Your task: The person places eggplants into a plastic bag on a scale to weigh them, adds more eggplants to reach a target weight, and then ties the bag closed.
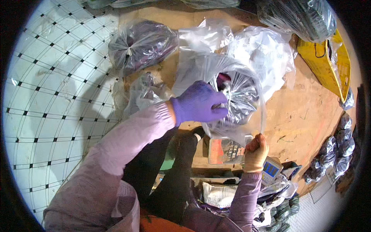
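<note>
My left hand (200, 104), in a purple knit glove, is at the near-left side of a tied clear plastic bag (246, 98) with dark purple contents. Its fingertips lie beside the gathered knot; whether they grip the plastic is hard to see. Around that bag is the wide mouth of a larger clear plastic bag (197, 66). My right hand (256, 152), in a pale glove with darker orange fingers, pinches the larger bag's rim and pulls it taut toward me. The hand stands above the table, right of a scale platform (227, 150) that bears writing.
Another filled, tied bag (145, 43) lies at the far left of the wooden tabletop (295, 116). Crumpled clear bags (261, 58) lie behind the work. A yellow plastic crate (327, 63) is at right, and several small filled bags (333, 150) line the right edge. A blue display (271, 168) glows nearby.
</note>
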`<act>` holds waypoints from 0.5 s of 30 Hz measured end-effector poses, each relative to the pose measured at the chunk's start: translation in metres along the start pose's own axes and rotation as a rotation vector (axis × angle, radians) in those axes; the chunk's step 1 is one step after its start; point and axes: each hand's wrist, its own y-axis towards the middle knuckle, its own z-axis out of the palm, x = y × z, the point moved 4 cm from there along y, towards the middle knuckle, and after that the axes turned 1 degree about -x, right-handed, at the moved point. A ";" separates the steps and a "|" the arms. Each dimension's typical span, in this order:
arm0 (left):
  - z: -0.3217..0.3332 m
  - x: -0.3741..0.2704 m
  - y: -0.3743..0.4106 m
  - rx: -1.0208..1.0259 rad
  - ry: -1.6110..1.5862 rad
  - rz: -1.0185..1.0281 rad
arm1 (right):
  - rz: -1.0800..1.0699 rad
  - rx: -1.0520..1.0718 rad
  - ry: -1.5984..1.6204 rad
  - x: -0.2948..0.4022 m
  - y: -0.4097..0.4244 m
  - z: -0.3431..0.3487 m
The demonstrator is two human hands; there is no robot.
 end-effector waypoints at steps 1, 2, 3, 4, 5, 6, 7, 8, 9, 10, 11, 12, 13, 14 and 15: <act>-0.005 -0.009 -0.003 0.028 -0.008 0.036 | -0.007 0.043 0.049 -0.004 -0.012 0.004; -0.011 -0.021 -0.006 0.054 -0.018 0.071 | 0.060 0.102 0.117 -0.002 -0.015 0.008; -0.009 -0.036 -0.015 0.073 -0.040 0.100 | 0.111 0.083 0.080 -0.006 -0.032 0.008; -0.006 -0.041 -0.015 -0.041 0.087 0.183 | 0.130 0.082 0.061 -0.011 -0.035 0.023; 0.000 -0.042 -0.013 0.068 0.102 0.154 | 0.150 0.082 0.040 -0.015 -0.035 0.036; 0.005 -0.042 -0.007 0.097 0.061 0.160 | 0.156 0.251 0.067 -0.022 -0.036 0.043; 0.017 -0.045 -0.007 0.135 0.004 0.156 | 0.132 0.316 0.081 -0.027 -0.039 0.070; 0.029 -0.046 -0.002 0.128 0.052 0.212 | 0.089 0.308 0.095 -0.043 -0.032 0.077; 0.040 -0.044 0.003 0.117 0.098 0.264 | 0.059 0.299 0.100 -0.060 -0.026 0.085; 0.049 -0.042 0.010 0.139 0.163 0.292 | 0.040 0.292 0.134 -0.073 -0.012 0.091; 0.056 -0.040 0.017 0.174 0.199 0.317 | 0.047 0.299 0.166 -0.081 -0.004 0.092; 0.062 -0.035 0.022 0.207 0.239 0.335 | 0.075 0.311 0.207 -0.094 0.009 0.090; 0.062 -0.032 0.026 0.240 0.277 0.342 | 0.114 0.334 0.233 -0.099 0.013 0.090; 0.060 -0.028 0.031 0.283 0.223 0.337 | 0.161 0.368 0.250 -0.101 0.018 0.090; 0.061 -0.027 0.034 0.254 0.240 0.354 | 0.193 0.387 0.267 -0.100 0.023 0.087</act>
